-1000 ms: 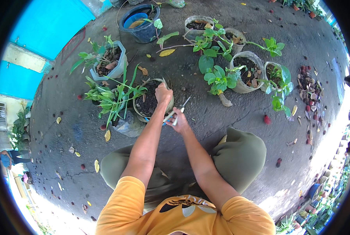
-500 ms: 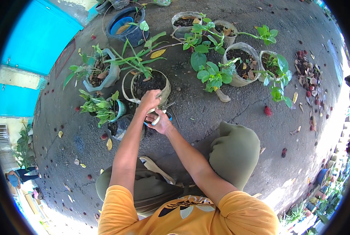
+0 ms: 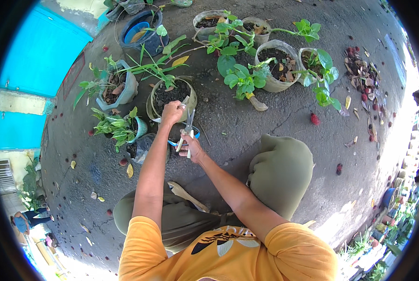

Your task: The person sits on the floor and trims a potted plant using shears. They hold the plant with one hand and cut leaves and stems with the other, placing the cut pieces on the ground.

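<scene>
A pale plastic plant pot [image 3: 194, 96] filled with dark soil stands in front of me, with a narrow-leaved green plant [image 3: 157, 70] rising at its far side. Closed over the near rim of this pot, my left hand [image 3: 173, 112] pinches a pale plastic edge. My right hand [image 3: 194, 149] grips the light handles of a pair of scissors [image 3: 189, 122]. Their metal blades point away from me, up beside my left fingers at the pot's near right side. Beneath my right hand lies a blue-rimmed round container [image 3: 197, 134], largely covered.
Left of the pot are a leafy plant in a light blue pot [image 3: 141, 129] and a pale blue cut container [image 3: 129, 89]. Farther off stand a dark blue bucket [image 3: 160, 42] and several whitish pots [image 3: 278, 83] with trailing plants. Red fruits [image 3: 315, 119] and dry leaves dot the pavement.
The scissors have swung into plain view, blades now pointing away from me. My left hand has shifted slightly along the rim. The loose plastic loop left of the pot now sits closer to it.
</scene>
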